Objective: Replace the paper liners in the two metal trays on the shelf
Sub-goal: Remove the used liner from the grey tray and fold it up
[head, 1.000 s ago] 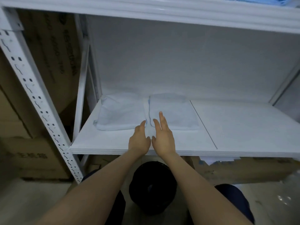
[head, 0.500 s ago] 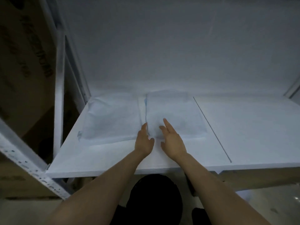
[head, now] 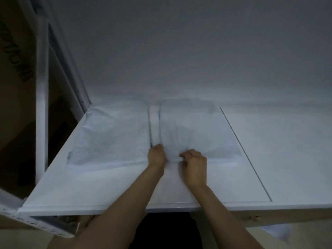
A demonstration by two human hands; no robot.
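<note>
Two pale blue paper liners lie side by side on the white shelf (head: 111, 186), and they hide the trays beneath them. The left liner (head: 111, 137) lies flat and untouched. The right liner (head: 197, 130) is bunched and wrinkled at its near edge. My left hand (head: 157, 155) is closed on that liner's near left corner. My right hand (head: 195, 164) pinches the same near edge a little to the right. Both forearms reach in over the shelf's front edge.
A seam (head: 244, 151) in the shelf board runs front to back right of the liners, with bare shelf beyond it. A white perforated upright (head: 42, 114) and cardboard boxes (head: 14, 72) stand at the left. The grey back wall closes the shelf.
The view has moved closer to the shelf. Both hands went from open, flat fingers at the gap between the liners to closed grips on the right liner's near edge, which now puckers.
</note>
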